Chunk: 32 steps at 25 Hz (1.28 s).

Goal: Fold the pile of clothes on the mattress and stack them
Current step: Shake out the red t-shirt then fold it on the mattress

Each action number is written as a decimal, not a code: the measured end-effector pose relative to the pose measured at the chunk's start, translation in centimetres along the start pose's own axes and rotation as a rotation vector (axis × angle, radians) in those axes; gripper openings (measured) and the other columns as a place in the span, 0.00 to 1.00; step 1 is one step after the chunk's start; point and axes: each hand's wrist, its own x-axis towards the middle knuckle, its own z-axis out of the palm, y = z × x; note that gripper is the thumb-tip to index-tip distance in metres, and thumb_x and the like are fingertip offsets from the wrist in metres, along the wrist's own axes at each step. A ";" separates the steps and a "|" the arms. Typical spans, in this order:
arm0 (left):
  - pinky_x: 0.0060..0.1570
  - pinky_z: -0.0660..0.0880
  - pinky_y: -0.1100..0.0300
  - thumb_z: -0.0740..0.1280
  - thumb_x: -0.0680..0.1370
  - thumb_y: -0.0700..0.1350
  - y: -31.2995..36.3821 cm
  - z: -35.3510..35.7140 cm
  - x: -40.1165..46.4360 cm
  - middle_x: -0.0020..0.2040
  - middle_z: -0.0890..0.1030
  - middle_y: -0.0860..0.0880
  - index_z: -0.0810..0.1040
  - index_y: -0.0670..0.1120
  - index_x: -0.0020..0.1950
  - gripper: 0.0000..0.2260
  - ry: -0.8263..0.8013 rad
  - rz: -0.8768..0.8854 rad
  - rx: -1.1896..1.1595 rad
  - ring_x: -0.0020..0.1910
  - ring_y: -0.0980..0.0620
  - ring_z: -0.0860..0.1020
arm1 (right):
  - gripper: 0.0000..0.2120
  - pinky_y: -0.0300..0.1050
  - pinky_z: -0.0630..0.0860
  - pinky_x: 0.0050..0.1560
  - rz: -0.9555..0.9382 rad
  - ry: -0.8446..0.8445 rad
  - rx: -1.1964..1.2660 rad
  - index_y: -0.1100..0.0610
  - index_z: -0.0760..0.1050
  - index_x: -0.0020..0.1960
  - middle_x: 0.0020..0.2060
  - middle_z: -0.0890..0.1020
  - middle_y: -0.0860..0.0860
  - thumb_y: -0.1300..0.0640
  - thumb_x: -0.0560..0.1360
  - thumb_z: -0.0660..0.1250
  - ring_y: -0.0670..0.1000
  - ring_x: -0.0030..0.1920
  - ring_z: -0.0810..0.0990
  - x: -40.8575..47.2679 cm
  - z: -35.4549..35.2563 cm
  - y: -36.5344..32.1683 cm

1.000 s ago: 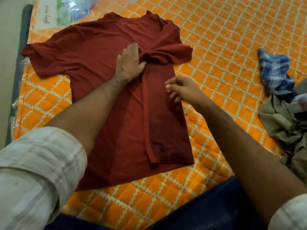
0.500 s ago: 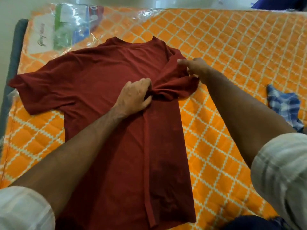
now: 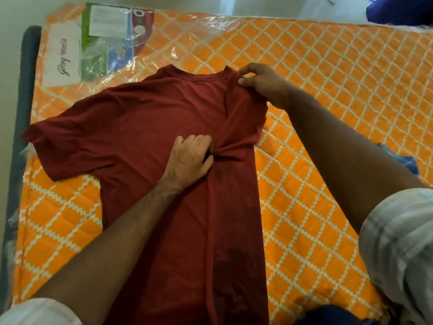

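A dark red T-shirt [image 3: 145,137] lies spread on the orange quilted mattress [image 3: 328,90], its right side folded inward. The left hand [image 3: 191,158] presses flat on its middle, fingers slightly bent; the right hand [image 3: 262,83] pinches the shoulder by the collar.

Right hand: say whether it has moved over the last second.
Yes. The right hand went from the folded edge at mid-shirt up to the maroon T-shirt's shoulder by the collar.
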 end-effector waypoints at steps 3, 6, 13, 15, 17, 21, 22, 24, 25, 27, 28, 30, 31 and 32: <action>0.38 0.68 0.49 0.64 0.74 0.48 -0.3 -0.1 -0.8 0.40 0.76 0.50 0.73 0.46 0.46 0.06 0.006 -0.040 -0.020 0.38 0.46 0.75 | 0.09 0.43 0.79 0.53 -0.054 -0.061 -0.077 0.57 0.81 0.58 0.52 0.83 0.52 0.63 0.79 0.67 0.47 0.49 0.81 2.0 2.3 -0.8; 0.39 0.66 0.51 0.66 0.74 0.49 -0.9 0.1 -1.4 0.43 0.76 0.49 0.75 0.47 0.48 0.07 0.014 -0.062 0.038 0.40 0.47 0.74 | 0.11 0.40 0.78 0.52 -0.061 -0.102 -0.095 0.59 0.78 0.61 0.49 0.82 0.49 0.65 0.79 0.68 0.43 0.46 0.80 3.0 4.0 -0.5; 0.40 0.67 0.50 0.66 0.73 0.47 -0.3 0.3 0.2 0.45 0.76 0.50 0.75 0.47 0.50 0.08 -0.041 0.036 -0.026 0.42 0.48 0.74 | 0.27 0.50 0.74 0.43 -0.097 -0.073 -0.249 0.58 0.76 0.57 0.43 0.83 0.53 0.40 0.70 0.78 0.48 0.42 0.80 2.5 3.2 1.2; 0.40 0.66 0.51 0.66 0.71 0.45 -0.7 -0.1 0.3 0.43 0.75 0.52 0.74 0.48 0.47 0.06 -0.085 0.032 -0.111 0.40 0.49 0.74 | 0.31 0.47 0.74 0.44 -0.085 -0.033 -0.303 0.57 0.71 0.60 0.47 0.80 0.51 0.38 0.69 0.77 0.48 0.45 0.78 2.2 3.0 1.5; 0.41 0.66 0.52 0.65 0.70 0.44 -1.5 -1.0 0.5 0.44 0.75 0.54 0.73 0.49 0.47 0.07 -0.127 0.033 -0.196 0.41 0.50 0.75 | 0.36 0.44 0.74 0.42 -0.045 -0.078 -0.451 0.55 0.70 0.59 0.49 0.78 0.48 0.30 0.66 0.75 0.48 0.46 0.77 1.7 2.7 1.9; 0.56 0.74 0.49 0.61 0.72 0.39 -4.2 -1.9 6.3 0.57 0.77 0.50 0.75 0.46 0.57 0.14 -0.100 -0.044 -0.371 0.57 0.49 0.77 | 0.56 0.55 0.79 0.60 0.029 -0.274 -0.587 0.51 0.75 0.66 0.59 0.82 0.49 0.15 0.50 0.67 0.54 0.57 0.81 0.3 1.2 3.8; 0.63 0.72 0.53 0.61 0.74 0.37 -4.6 -1.7 8.9 0.63 0.75 0.50 0.74 0.47 0.63 0.18 -0.135 -0.072 -0.414 0.63 0.51 0.75 | 0.52 0.56 0.78 0.61 0.041 -0.281 -0.555 0.52 0.77 0.64 0.57 0.83 0.49 0.17 0.52 0.70 0.54 0.57 0.81 -0.3 0.6 4.3; 0.69 0.69 0.57 0.62 0.76 0.35 -5.2 -1.0 14.0 0.71 0.71 0.51 0.71 0.50 0.71 0.24 -0.307 -0.040 -0.402 0.70 0.53 0.71 | 0.32 0.53 0.79 0.58 0.031 -0.272 -0.358 0.55 0.80 0.57 0.53 0.84 0.49 0.32 0.65 0.77 0.50 0.54 0.82 -1.7 -0.2 5.4; 0.68 0.71 0.53 0.63 0.77 0.36 -5.3 -0.5 15.9 0.71 0.71 0.51 0.71 0.51 0.72 0.24 -0.399 0.019 -0.316 0.70 0.53 0.71 | 0.21 0.50 0.79 0.55 0.022 -0.245 -0.211 0.55 0.80 0.53 0.50 0.84 0.48 0.42 0.69 0.78 0.49 0.51 0.83 -2.2 -0.4 6.2; 0.61 0.74 0.48 0.66 0.78 0.40 -5.7 0.4 17.9 0.67 0.72 0.50 0.75 0.51 0.68 0.19 -0.521 0.110 -0.134 0.65 0.49 0.74 | 0.13 0.48 0.79 0.48 0.000 -0.139 0.039 0.55 0.77 0.49 0.44 0.83 0.51 0.52 0.72 0.78 0.50 0.46 0.82 -3.4 -0.2 7.5; 0.59 0.74 0.47 0.68 0.79 0.42 -6.0 0.5 18.4 0.65 0.73 0.48 0.76 0.49 0.65 0.15 -0.533 0.119 -0.097 0.62 0.47 0.76 | 0.13 0.49 0.79 0.46 0.013 -0.086 0.142 0.56 0.75 0.49 0.43 0.82 0.53 0.54 0.73 0.78 0.51 0.45 0.82 -3.9 0.1 8.1; 0.58 0.73 0.50 0.69 0.79 0.43 -6.2 0.9 18.9 0.62 0.73 0.45 0.79 0.46 0.60 0.10 -0.495 0.100 -0.125 0.58 0.45 0.76 | 0.15 0.49 0.80 0.44 0.072 0.020 0.337 0.58 0.74 0.54 0.44 0.83 0.56 0.57 0.73 0.77 0.53 0.44 0.84 -4.7 0.7 9.2; 0.58 0.73 0.52 0.69 0.80 0.44 -6.3 1.0 18.9 0.61 0.73 0.44 0.79 0.44 0.58 0.09 -0.470 0.084 -0.145 0.57 0.45 0.76 | 0.16 0.50 0.80 0.43 0.112 0.064 0.417 0.59 0.75 0.56 0.45 0.84 0.56 0.57 0.73 0.77 0.53 0.44 0.84 -5.1 1.1 9.7; 0.58 0.72 0.53 0.69 0.80 0.46 -6.5 1.0 19.0 0.60 0.73 0.43 0.79 0.43 0.57 0.09 -0.455 0.072 -0.156 0.57 0.46 0.76 | 0.17 0.50 0.81 0.43 0.159 0.099 0.491 0.60 0.76 0.58 0.45 0.84 0.56 0.56 0.74 0.77 0.54 0.44 0.84 -5.5 1.4 10.0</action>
